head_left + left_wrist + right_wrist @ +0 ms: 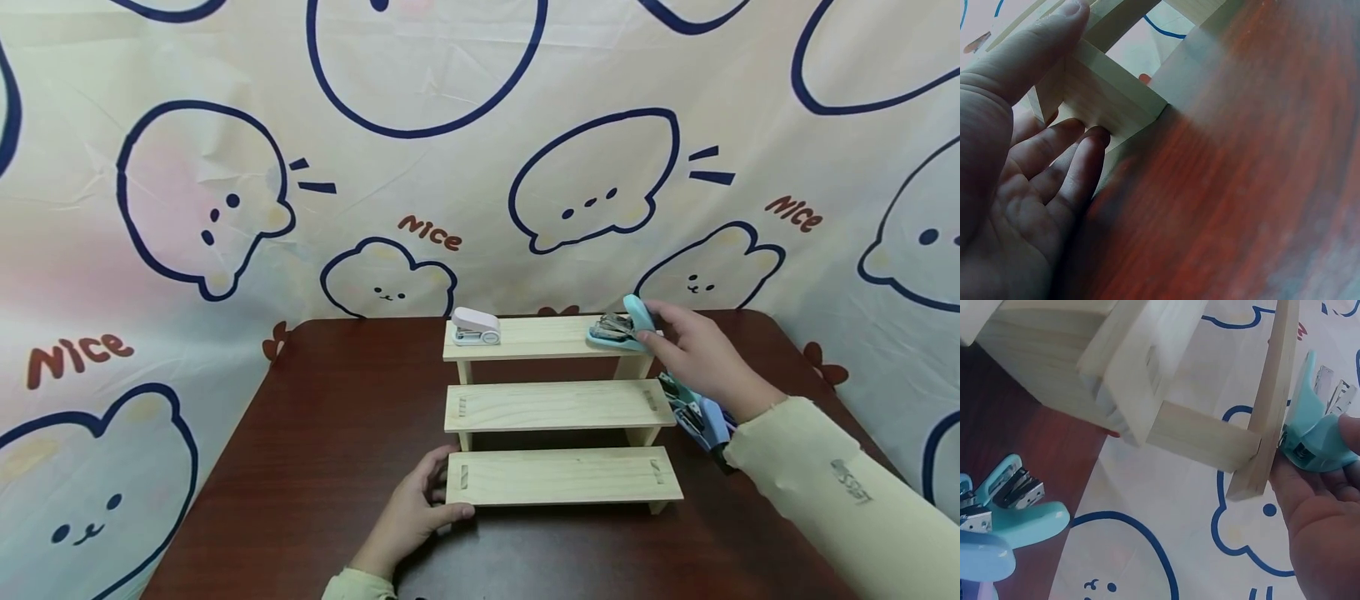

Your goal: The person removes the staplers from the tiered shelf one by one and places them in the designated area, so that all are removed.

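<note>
Stapler pinched in right hand, wooden rack gripped by left hand, other staplers lie below right hand

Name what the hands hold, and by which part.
Right hand: the teal stapler, by its hinged end. Left hand: the wooden shelf, by the bottom step's left end.

The three-tiered rack was pale cream wood, faintly streaked with grain. The upper turquoise stapler showed silvery metal; the small stapler was whitish. Beside the rack, an aqua stapler neighboured a powder-blue stapler. The bench was dark reddish brown. The backdrop was cream, tinted pink in places, with navy-outlined animals and rusty lettering. Grey print marked the pale yellow-green sleeve.
</note>
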`<state>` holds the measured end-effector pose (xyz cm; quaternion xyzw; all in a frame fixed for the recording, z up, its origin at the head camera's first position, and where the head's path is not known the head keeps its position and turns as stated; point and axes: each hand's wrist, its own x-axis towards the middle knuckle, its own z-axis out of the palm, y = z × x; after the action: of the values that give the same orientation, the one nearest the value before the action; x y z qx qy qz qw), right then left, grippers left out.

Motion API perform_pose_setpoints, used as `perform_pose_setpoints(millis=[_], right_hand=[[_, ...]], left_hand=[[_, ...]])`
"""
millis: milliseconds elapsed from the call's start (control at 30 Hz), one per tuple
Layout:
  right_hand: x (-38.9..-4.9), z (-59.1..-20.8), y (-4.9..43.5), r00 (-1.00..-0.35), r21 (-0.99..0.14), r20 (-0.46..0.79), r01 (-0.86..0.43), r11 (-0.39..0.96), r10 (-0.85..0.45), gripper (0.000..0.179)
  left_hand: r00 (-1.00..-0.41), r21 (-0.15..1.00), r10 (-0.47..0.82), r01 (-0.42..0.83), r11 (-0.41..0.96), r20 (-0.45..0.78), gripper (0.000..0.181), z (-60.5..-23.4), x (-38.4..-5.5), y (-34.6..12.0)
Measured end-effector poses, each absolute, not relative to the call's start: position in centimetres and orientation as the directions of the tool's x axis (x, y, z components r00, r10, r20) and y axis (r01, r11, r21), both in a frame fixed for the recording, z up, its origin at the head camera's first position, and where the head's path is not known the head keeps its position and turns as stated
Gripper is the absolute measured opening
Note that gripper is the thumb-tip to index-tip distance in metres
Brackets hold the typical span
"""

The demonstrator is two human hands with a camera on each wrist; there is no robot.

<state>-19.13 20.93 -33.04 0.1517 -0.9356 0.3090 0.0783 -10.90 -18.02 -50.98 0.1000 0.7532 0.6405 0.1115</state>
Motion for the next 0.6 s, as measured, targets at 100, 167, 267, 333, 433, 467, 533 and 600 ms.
perform_pose_setpoints(millis=[100,167,267,333,433,467,533,600], right_hand=[[-19.5,-33.0,20.5,-0.942,-0.555,0.231,-0.335,0.761,-0.245,0.05],[-19.7,-33.0,20.3,-0.943,-0.565,0.219,-0.332,0.755,-0.251,0.05],[-20.1,-33.0,20.0,-0.944,-0.581,0.201,-0.33,0.744,-0.262,0.049],[-20.4,-33.0,19.6,-0.941,-0.588,0.195,-0.337,0.736,-0.275,0.048],[-20.7,-33.0,19.1,-0.935,-0.589,0.194,-0.353,0.727,-0.297,0.046],[-20.9,-33.0,18.9,-0.933,-0.588,0.194,-0.358,0.725,-0.303,0.045],[-21.1,-32.9,18.7,-0.932,-0.593,0.185,-0.358,0.721,-0.311,0.044],[-21.3,-32.8,18.5,-0.934,-0.601,0.168,-0.35,0.719,-0.315,0.044]], left_hand=[[-0.955,0.987,0.294,0.01,0.161,-0.038,0.087,-51.0,-10.9,-18.1],[-0.956,0.987,0.291,0.011,0.163,-0.037,0.087,-50.9,-10.9,-18.1],[-0.957,0.986,0.288,0.012,0.168,-0.037,0.086,-50.9,-10.9,-18.2],[-0.957,0.985,0.288,0.012,0.17,-0.038,0.087,-50.9,-10.9,-18.2],[-0.956,0.986,0.292,0.014,0.168,-0.036,0.087,-51.0,-11.0,-18.2],[-0.955,0.986,0.293,0.016,0.167,-0.034,0.087,-51.0,-11.0,-18.2],[-0.955,0.986,0.293,0.018,0.166,-0.032,0.087,-51.0,-11.0,-18.1],[-0.956,0.986,0.292,0.018,0.167,-0.032,0.086,-51.0,-11.0,-18.1]])
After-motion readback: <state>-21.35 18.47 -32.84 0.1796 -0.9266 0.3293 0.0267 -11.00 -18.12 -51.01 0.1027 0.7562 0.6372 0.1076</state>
